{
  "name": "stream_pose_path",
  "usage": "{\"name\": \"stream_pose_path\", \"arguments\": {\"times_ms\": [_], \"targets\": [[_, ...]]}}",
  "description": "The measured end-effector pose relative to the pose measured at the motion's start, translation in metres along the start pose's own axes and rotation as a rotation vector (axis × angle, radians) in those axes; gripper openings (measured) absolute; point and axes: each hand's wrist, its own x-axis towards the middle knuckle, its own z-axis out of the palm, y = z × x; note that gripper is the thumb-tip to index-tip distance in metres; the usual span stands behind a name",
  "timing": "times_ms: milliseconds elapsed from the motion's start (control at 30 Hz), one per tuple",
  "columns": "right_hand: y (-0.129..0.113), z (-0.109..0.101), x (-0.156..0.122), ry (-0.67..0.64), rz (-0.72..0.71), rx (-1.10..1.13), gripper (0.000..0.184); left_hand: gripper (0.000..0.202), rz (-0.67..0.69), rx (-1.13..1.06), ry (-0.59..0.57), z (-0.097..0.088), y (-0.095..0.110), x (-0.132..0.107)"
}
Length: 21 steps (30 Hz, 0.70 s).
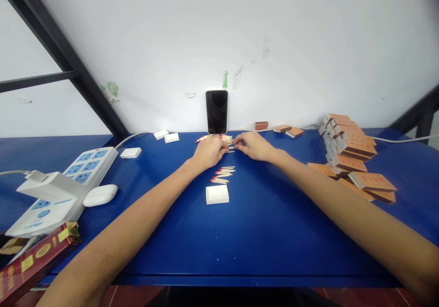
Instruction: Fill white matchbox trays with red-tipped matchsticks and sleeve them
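Observation:
My left hand (210,152) is closed in a pinch over a pile of red-tipped matches (224,139) near the wall, its fingertips on matchsticks partly hidden beneath it. Facing it, my right hand (252,145) has curled fingers with a small gap between thumb and forefinger, close to the plain ends of the matches. Nearer to me, several matches (224,172) lie in small rows, red heads to the left. Just below them is a white matchbox tray (217,194); no matches show in it.
A phone (217,112) leans on the wall behind the pile. Stacked matchboxes (353,138) stand at right, more boxes (282,128) along the wall. At left are white trays (131,153), a power strip (82,170), a white earbud case (100,195) and a red box (37,261).

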Motion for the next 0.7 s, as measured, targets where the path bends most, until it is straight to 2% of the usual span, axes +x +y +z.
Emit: {"name": "stream_pose_path", "arguments": {"times_ms": [167, 333, 467, 600, 700], "targets": [[-0.0020, -0.0018, -0.0018, -0.004, -0.020, 0.031, 0.021, 0.023, -0.015, 0.003, -0.001, 0.0019, -0.0019, -0.0011], [-0.0039, -0.0024, -0.0036, -0.033, 0.002, 0.090, 0.021, 0.022, 0.034, -0.041, -0.013, 0.0021, -0.0036, -0.0005], [-0.0021, -0.0004, -0.0033, -0.028, 0.001, 0.108, 0.022, 0.022, 0.008, -0.072, -0.007, 0.0050, -0.0034, -0.0005], [0.0006, 0.0023, -0.0010, 0.023, -0.062, 0.047, 0.022, 0.022, 0.009, -0.043, -0.019, 0.0071, -0.0017, -0.0004], [0.0012, 0.0038, 0.0007, 0.003, -0.099, 0.034, 0.022, 0.022, 0.023, -0.017, -0.029, 0.0042, -0.0006, -0.0014]]}}
